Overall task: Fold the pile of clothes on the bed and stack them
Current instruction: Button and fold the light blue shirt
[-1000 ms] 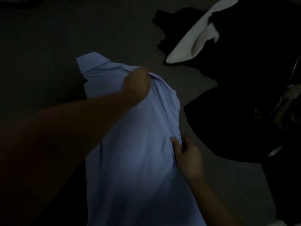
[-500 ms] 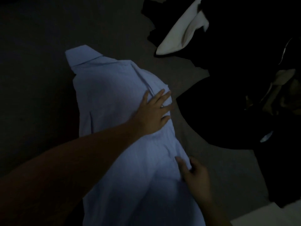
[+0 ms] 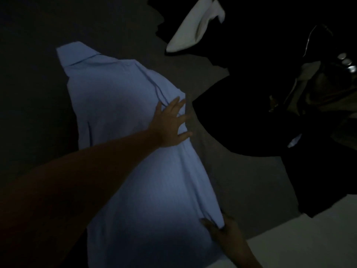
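My left hand point(image 3: 171, 124) lies flat on the blue shirt point(image 3: 123, 117), fingers spread and straight, pressing its right edge down — it holds nothing. My right hand point(image 3: 224, 232) pinches the shirt's lower right edge, thumb on top, near the bed's point(image 3: 34, 78) near edge. The shirt lies lengthwise on the bed, collar at the far end.

I'd worry that a pull from the right hand while the left only presses could drag the cloth askew and undo the side fold. The dim light also makes creases hard to judge.

The dark clothes point(image 3: 251, 117) sit just beside my left fingertips, so a wide sweep rightward could snag them. To the left and beyond the collar there is open bed.
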